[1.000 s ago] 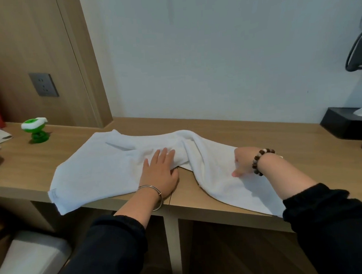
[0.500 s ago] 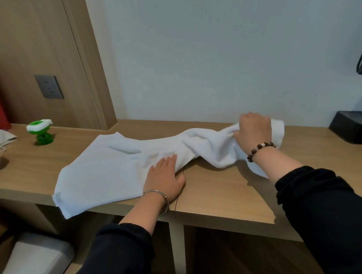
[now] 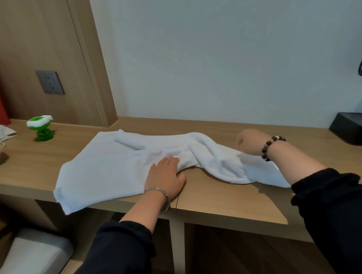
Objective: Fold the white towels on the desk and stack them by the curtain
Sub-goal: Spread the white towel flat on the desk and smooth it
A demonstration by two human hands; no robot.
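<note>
White terry towel (image 3: pixel 105 169) lies bunched mid-frame on the light wooden desk (image 3: pixel 222 200)
Left hand (image 3: pixel 165 177) pins it flat; curled right hand (image 3: pixel 250 142) seems to grip its edge; overpulling could skew it

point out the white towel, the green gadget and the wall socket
white towel (image 3: pixel 105 169), head view, on its flat left half
green gadget (image 3: pixel 42 134), head view, on its green base
wall socket (image 3: pixel 50 82), head view, middle of the grey plate

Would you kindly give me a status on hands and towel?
Left hand flat on white towel, bunched and unfolded. Right hand curled at its far edge, grip hidden. Green gadget stands clear, left.
</note>
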